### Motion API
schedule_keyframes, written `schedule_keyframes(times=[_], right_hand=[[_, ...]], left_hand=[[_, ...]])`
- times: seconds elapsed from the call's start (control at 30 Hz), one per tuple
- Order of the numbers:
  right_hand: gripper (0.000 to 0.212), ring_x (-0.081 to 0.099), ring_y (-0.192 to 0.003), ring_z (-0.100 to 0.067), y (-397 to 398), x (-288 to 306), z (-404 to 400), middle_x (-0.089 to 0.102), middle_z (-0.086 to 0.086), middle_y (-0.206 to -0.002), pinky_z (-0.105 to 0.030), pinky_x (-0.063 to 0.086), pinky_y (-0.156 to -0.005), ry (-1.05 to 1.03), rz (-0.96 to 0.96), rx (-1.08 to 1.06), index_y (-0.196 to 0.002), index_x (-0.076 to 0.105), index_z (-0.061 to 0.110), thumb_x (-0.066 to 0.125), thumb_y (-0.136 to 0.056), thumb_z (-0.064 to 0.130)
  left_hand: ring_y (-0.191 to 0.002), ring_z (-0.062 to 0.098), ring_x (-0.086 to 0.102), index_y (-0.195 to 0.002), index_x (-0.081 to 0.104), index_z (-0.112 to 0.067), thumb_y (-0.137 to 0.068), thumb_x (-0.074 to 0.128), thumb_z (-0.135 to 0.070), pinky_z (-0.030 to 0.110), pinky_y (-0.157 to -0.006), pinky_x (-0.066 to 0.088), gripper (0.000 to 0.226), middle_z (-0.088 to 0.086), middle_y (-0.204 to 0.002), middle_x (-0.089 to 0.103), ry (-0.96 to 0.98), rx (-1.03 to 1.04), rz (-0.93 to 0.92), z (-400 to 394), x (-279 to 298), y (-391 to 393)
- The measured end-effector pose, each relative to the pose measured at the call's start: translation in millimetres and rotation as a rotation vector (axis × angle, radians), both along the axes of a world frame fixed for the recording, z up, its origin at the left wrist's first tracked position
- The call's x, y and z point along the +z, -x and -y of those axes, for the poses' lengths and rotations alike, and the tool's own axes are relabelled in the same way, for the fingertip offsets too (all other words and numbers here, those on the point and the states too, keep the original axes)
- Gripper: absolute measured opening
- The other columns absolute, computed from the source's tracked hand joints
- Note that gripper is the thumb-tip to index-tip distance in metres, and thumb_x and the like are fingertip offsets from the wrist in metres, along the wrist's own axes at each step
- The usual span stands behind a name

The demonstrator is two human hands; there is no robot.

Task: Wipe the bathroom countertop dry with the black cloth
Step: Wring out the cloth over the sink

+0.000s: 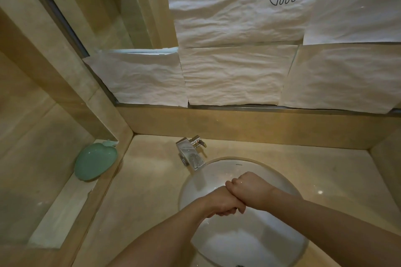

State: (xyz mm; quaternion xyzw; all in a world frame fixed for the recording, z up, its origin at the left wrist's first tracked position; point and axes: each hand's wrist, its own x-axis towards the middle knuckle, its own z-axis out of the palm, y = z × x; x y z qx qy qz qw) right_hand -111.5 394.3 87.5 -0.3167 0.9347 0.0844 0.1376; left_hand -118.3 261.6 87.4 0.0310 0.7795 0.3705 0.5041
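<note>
Both my hands are pressed together over the white sink basin [249, 243]. My left hand [221, 202] reaches in from the lower left with its fingers curled under. My right hand [247, 186] comes from the right and grips over the left hand's knuckles. I see nothing held between them. The black cloth is not in view. The beige stone countertop [138, 191] surrounds the basin, with a few bright specks on its right side.
A chrome faucet [191, 155] stands behind the basin at the back ledge. A green apple-shaped soap dish [95, 161] leans in the recessed niche on the left. Crumpled white paper sheets [234, 76] cover the mirror above the backsplash.
</note>
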Motion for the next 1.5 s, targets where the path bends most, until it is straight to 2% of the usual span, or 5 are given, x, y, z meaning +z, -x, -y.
schedule_keyframes(times=[0.37,0.63,0.9,1.1,1.5], right_hand=[[0.067,0.052,-0.06,-0.015,12.2,-23.8,-24.6,0.053,0.0,-0.078,-0.025,0.04,-0.046,0.139,-0.171,-0.109,-0.096,0.053,0.016,0.088,-0.039,0.016],[0.052,0.044,-0.031,-0.013,18.9,-19.5,8.7,0.047,0.003,-0.043,-0.02,0.012,-0.04,0.076,-0.093,-0.249,-0.054,0.056,0.016,0.093,-0.019,0.026],[0.021,0.042,-0.056,-0.019,24.4,-10.6,20.2,0.044,0.0,-0.063,-0.028,0.032,-0.058,0.076,0.258,-0.41,-0.066,0.042,0.017,0.05,-0.085,0.012],[0.022,0.045,-0.054,-0.019,27.5,-26.6,4.5,0.043,0.001,-0.054,-0.027,0.03,-0.05,0.378,0.522,-0.644,-0.055,0.044,0.016,0.056,-0.073,0.011],[0.034,0.056,-0.069,-0.001,-6.7,-11.0,-13.8,0.06,0.019,-0.085,-0.02,0.045,-0.058,0.701,-0.14,-0.521,-0.105,0.055,0.031,0.038,-0.092,0.056]], left_hand=[[-0.088,0.027,0.067,-0.108,0.065,-0.005,-0.094,0.05,-0.045,0.039,-0.08,0.06,0.045,0.017,-0.099,0.067,-0.487,0.393,0.499,15.0,-3.8,35.2],[-0.065,0.017,0.053,-0.074,0.048,-0.019,-0.101,0.025,-0.033,0.034,-0.062,0.042,0.038,0.001,-0.069,0.058,0.151,0.422,-0.507,-9.8,-41.5,15.2],[-0.07,0.032,0.064,-0.078,0.063,-0.003,-0.092,0.002,-0.038,0.042,-0.07,0.05,0.072,0.016,-0.072,0.069,0.13,0.203,-0.79,1.5,-68.1,27.6],[-0.035,0.018,0.047,-0.071,0.069,-0.009,-0.085,0.029,-0.02,0.021,-0.037,0.023,0.044,0.0,-0.045,0.055,0.148,0.104,-0.577,1.7,-72.2,40.1],[-0.045,0.008,0.049,-0.083,0.056,-0.014,-0.103,0.03,-0.021,0.018,-0.044,0.036,0.033,-0.001,-0.059,0.055,-0.246,0.494,0.046,-19.8,-19.8,23.8]])
